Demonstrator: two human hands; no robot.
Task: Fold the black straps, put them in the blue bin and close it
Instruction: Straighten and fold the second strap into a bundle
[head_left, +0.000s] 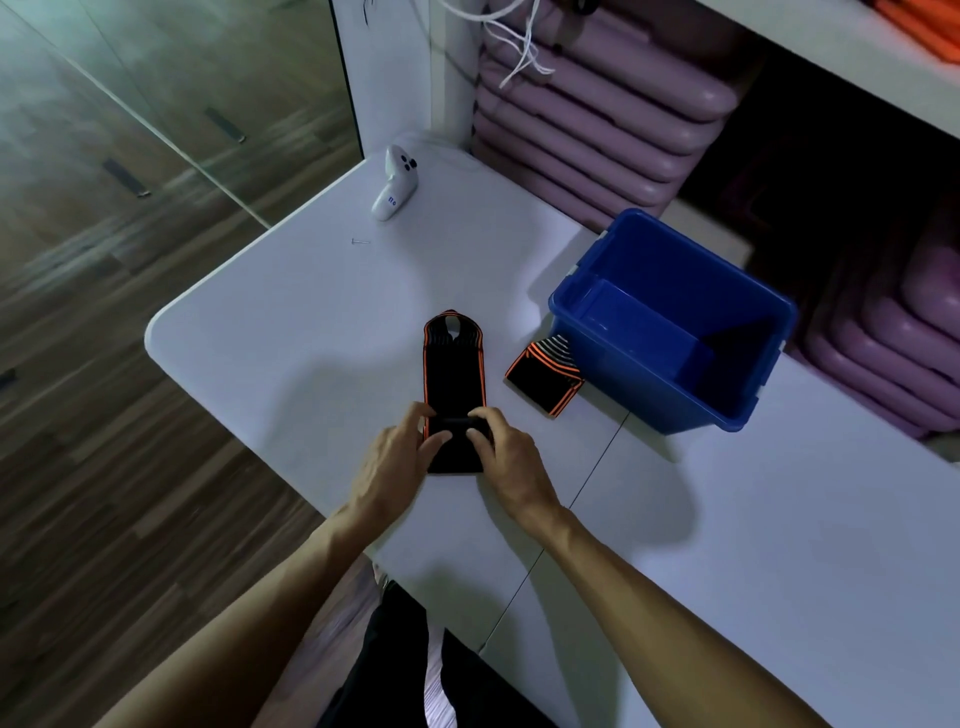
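Observation:
A long black strap with orange edges (455, 364) lies flat on the white table (291, 332), stretching away from me. My left hand (395, 462) and my right hand (506, 457) both pinch its near end, which is rolled or folded over between the fingers. A second black and orange strap (543, 376) sits folded just to the right, touching the foot of the blue bin (670, 317). The bin stands open on the table's right part and looks empty inside. No lid is in view.
A white handheld controller (395, 182) and a small nail-like pin (360, 241) lie at the table's far end. Stacked purple mats (597, 114) fill the shelving behind the bin. The table's rounded left edge drops to a wooden floor (104, 364).

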